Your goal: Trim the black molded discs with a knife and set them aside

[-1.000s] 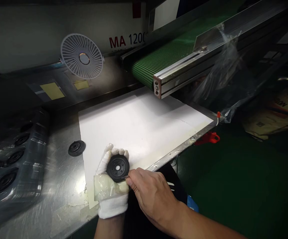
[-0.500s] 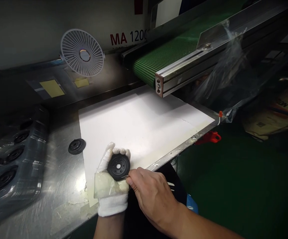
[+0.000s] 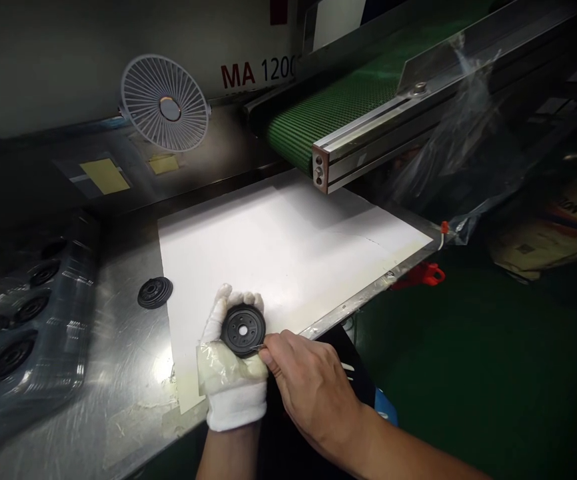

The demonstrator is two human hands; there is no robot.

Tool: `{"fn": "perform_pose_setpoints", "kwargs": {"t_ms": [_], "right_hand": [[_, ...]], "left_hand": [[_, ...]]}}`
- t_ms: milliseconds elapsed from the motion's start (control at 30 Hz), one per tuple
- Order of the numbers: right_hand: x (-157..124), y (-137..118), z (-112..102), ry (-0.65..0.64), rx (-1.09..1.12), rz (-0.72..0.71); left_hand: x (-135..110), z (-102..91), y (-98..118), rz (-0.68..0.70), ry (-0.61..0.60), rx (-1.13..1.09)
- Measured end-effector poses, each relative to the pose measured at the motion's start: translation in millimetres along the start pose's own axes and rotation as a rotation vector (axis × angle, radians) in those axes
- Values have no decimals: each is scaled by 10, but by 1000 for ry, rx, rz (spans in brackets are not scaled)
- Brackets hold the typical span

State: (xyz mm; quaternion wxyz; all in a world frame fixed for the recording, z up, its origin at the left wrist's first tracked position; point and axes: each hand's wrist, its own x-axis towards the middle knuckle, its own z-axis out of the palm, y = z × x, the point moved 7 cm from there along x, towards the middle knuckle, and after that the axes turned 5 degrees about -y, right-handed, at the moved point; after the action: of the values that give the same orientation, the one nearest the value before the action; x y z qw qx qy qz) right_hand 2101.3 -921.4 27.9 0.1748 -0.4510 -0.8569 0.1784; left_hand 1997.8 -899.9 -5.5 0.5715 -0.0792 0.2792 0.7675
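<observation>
My left hand [image 3: 231,373], in a white glove wrapped in clear plastic, holds a black ribbed rubber disc [image 3: 243,331] with a central hole. My right hand [image 3: 311,380] is bare and pinches a small blade [image 3: 257,347], mostly hidden by my fingers. Its tip rests at the disc's lower right rim. A second black disc [image 3: 154,293] lies on the steel table [image 3: 118,360], left of my left hand.
A white sheet [image 3: 278,247] covers part of the table. A clear tray [image 3: 28,313] with several dark discs sits at the left. A green conveyor belt [image 3: 338,110] ends above the sheet. A wire-guarded fan [image 3: 164,102] stands behind.
My left hand and the disc have shifted slightly to the right. The blade stays at the disc's rim.
</observation>
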Motion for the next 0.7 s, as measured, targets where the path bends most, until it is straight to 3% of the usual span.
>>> {"fn": "perform_pose_setpoints", "kwargs": {"t_ms": [100,167,367,500,700], "right_hand": [[13,75,-62,-6,28,5],[22,141,-106,-13,36,27],[0,121,-69,-11,21,39],[-25,38,-48,12,5,1],[3,139,-132,-5,35,35]], "left_hand": [[-44,24,-59,-124,-115,53],[-54,13,-95,-199,-125,44],[64,58,-140,-153,-98,-62],[49,45,-98,-97,-105,-13],[-36,52,-75,-238,-171,47]]}}
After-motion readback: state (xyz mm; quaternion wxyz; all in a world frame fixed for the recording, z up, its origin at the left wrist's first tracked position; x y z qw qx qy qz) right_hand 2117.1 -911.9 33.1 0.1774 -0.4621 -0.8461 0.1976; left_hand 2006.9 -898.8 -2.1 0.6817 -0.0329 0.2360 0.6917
